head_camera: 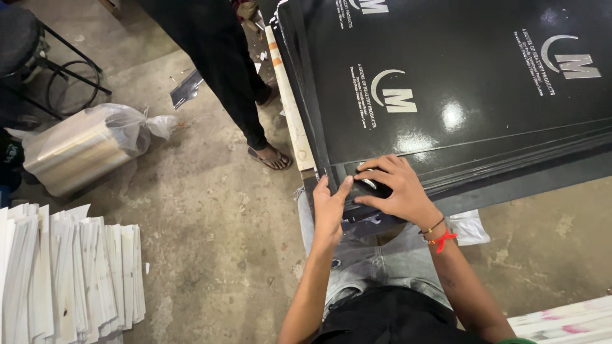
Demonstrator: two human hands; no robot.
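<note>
The near corner of a stack of glossy black printed sheets (459,95) is handled by 2 hands. The right hand (392,188) is laid palm-down on that corner, its fingers spread and bent over the top sheet; its grip is not closed around anything but pressed flat on the sheet. The left hand (329,207) is set against the stack's left edge, thumb raised beside the right hand's fingertips and fingers curled at the edge; whether a sheet is pinched there cannot be told. A red thread and a thin band (440,236) are worn on the right wrist.

The stack is carried on a bench (290,108), whose pale edge is seen along the stack's left side, just above the person's knees. Another person's sandalled foot (271,157) is planted on the concrete floor (210,223) near the bench. Farther left, a plastic-wrapped roll (83,150) is lying on the floor, and white sheets (64,274) are stacked at lower left.
</note>
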